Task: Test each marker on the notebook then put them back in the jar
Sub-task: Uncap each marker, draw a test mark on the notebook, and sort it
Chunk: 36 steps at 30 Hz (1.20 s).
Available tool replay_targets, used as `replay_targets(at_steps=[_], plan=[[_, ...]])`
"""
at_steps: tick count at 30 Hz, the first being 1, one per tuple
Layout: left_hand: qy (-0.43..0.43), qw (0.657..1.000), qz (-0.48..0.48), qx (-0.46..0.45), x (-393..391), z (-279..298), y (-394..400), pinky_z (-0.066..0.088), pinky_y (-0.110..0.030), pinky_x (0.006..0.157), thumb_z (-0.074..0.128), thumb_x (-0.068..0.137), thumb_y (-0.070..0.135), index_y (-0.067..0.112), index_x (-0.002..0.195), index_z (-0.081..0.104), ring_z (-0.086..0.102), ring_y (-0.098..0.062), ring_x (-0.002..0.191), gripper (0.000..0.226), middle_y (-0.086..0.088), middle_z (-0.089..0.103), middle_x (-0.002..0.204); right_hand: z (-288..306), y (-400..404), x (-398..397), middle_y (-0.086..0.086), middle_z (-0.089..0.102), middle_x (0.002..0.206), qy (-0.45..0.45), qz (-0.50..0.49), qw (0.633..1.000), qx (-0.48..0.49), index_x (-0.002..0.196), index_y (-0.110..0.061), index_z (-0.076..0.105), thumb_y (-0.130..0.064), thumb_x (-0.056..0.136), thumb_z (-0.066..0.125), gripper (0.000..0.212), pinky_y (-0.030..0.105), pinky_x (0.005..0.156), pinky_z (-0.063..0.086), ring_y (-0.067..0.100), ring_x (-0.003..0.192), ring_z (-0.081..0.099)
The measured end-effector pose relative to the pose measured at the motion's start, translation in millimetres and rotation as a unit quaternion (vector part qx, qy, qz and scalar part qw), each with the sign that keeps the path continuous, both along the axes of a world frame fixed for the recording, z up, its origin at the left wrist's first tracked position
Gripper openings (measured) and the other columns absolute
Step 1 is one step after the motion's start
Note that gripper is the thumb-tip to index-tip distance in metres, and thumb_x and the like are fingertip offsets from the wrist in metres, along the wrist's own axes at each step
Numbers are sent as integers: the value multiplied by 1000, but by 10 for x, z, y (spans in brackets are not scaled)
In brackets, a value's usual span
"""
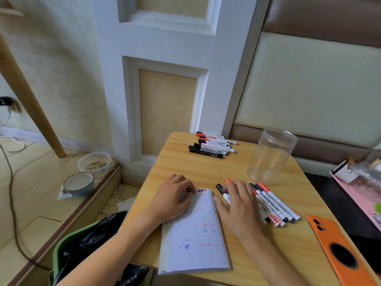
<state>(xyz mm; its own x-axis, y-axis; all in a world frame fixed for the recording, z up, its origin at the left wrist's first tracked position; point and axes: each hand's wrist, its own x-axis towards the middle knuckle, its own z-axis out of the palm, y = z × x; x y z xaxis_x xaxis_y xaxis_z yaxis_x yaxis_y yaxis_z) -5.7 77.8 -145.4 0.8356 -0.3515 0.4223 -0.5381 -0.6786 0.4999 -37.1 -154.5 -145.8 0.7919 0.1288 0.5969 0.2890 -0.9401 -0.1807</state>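
A lined notebook (195, 240) lies open on the wooden table (206, 168), its page carrying red and blue test marks. My left hand (173, 200) rests on the page's upper left corner, fingertips pressing it down. My right hand (239, 205) lies spread over a pile of markers (274, 203) just right of the notebook. A black-capped marker (221, 189) pokes out between its thumb and index finger, and a red cap shows above the fingers. The clear plastic jar (272, 155) stands empty behind that pile. A second group of markers (212, 146) lies at the table's far edge.
An orange phone (338, 250) lies face down at the table's right front. A pink tray (362, 205) with clutter sits further right. Left of the table are a green bin with a black bag (86, 246), a blue bowl (78, 183) and a plastic tub (94, 163) on the floor.
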Motion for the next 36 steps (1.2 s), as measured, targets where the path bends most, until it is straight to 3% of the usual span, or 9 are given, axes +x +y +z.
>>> replay_targets(at_steps=[3,6,13,22,25,28,31,33,36], plan=[[6,1000,1,-2,25,2,-10,48,-39,84,52,83,31,31,100,68,50,-14,96,24,10,60,99,18,101,23,-13,55,121,90,166,982,-4,120,-27,62,-55,97,54,37,32,99,43,9,113,49],[16,1000,2,0,55,-13,3,49,-40,84,48,82,34,31,101,69,50,-15,96,28,8,60,99,14,151,37,-19,54,121,112,215,970,-29,119,-34,64,-57,96,57,34,28,99,38,4,114,47],[46,995,24,87,112,4,44,33,-34,94,50,94,53,43,121,57,38,-12,114,30,11,49,119,46,90,112,-20,53,119,105,183,977,-46,116,-34,64,-63,95,53,38,32,99,41,5,114,48],[50,997,21,54,72,-126,99,27,-29,96,46,86,60,42,129,46,35,-2,120,47,21,43,126,260,148,460,-16,55,103,148,166,975,-13,103,-27,64,-49,100,54,25,27,90,41,4,102,47],[54,997,18,54,74,-117,112,27,-28,97,48,84,57,41,129,46,33,-2,119,49,20,43,126,359,165,808,-12,60,113,153,119,981,-2,112,-23,67,-32,102,57,16,30,96,43,8,110,49],[50,996,20,64,72,-113,99,27,-30,100,48,85,53,39,130,46,33,-4,121,48,18,41,127,422,216,1221,-5,55,137,179,83,979,-41,136,-21,59,-27,101,58,36,34,109,39,15,129,46],[50,996,20,66,76,-115,98,26,-30,100,47,85,53,38,130,47,32,-5,122,48,17,41,127,455,289,1529,-2,35,162,221,61,970,-85,159,-22,35,-29,103,53,59,41,121,25,19,149,29],[52,996,20,64,74,-108,101,26,-30,100,43,83,55,37,130,48,33,-5,121,51,17,42,126,430,323,1648,-1,28,167,246,43,964,-92,162,-22,26,-28,105,49,62,44,124,21,20,153,23],[56,996,21,61,72,-100,98,28,-31,101,39,81,57,36,129,49,33,-6,122,53,16,43,126,325,335,1746,3,42,158,232,13,970,-74,158,-18,36,-25,106,47,54,44,120,29,23,146,37]])
